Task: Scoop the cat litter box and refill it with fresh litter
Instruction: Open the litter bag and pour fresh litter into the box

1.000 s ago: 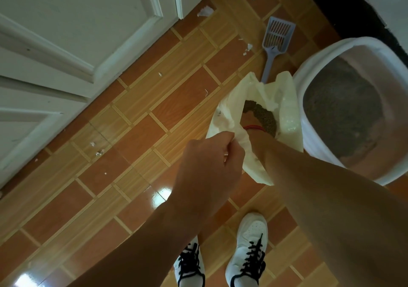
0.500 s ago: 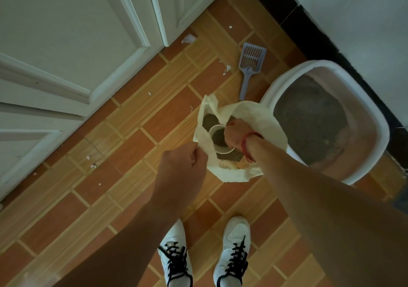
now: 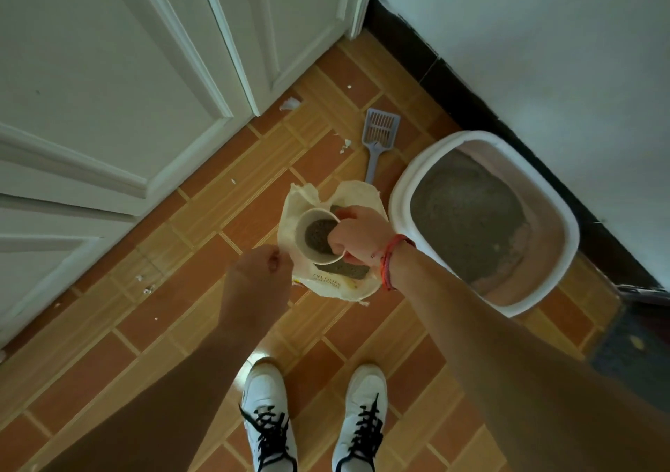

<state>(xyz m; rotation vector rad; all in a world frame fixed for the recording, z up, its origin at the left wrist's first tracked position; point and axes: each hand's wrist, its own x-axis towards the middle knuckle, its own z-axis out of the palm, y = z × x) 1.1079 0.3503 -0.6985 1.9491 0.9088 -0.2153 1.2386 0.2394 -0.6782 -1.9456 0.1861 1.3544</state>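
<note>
A cream litter bag (image 3: 357, 286) stands open on the tiled floor, with grey litter showing inside. My left hand (image 3: 259, 277) pinches the bag's left edge and holds it open. My right hand (image 3: 357, 234) grips a white cup (image 3: 304, 226) partly filled with grey litter, just above the bag's mouth. The white litter box (image 3: 406, 185) sits to the right of the bag by the wall, with grey litter spread over its pinkish floor. A blue-grey slotted scoop (image 3: 379, 136) lies on the floor behind the bag.
White cabinet doors (image 3: 108, 90) run along the left. A white wall with a dark skirting (image 3: 471, 109) stands behind the box. Small white scraps dot the tiles. My two white shoes (image 3: 268, 410) stand below the bag. A dark mat (image 3: 631, 348) lies at the right edge.
My right hand has come up out of the bag holding the cup with litter in it. The view has risen and tilted, so more of the wall and box shows.
</note>
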